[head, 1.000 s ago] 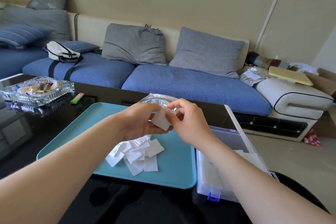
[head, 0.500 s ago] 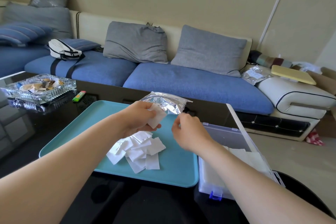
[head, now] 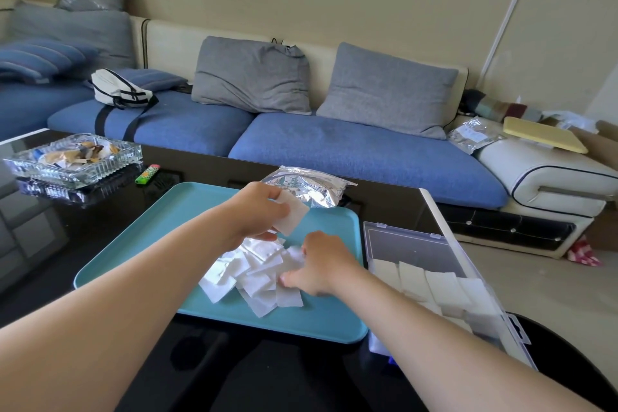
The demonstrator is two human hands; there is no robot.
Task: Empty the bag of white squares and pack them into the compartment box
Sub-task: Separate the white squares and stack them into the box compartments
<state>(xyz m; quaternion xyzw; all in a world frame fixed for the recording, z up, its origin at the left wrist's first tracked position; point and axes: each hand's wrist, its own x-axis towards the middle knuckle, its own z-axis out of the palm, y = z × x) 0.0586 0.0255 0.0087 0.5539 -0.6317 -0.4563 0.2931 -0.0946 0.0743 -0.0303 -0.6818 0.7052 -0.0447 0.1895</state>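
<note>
At the centre of the frame we saw the left hand (head: 257,216) pinching a small stack of white squares (head: 292,217) above the teal tray (head: 187,207). Just below it, the right hand (head: 322,261) reached down onto the loose pile of squares (head: 240,274) on the tray; blur kept us from telling whether it gripped any. The foil bag (head: 311,187) lay at the tray's far edge. At the right, the open compartment box (head: 411,241) sat on the black desk (head: 50,244).
</note>
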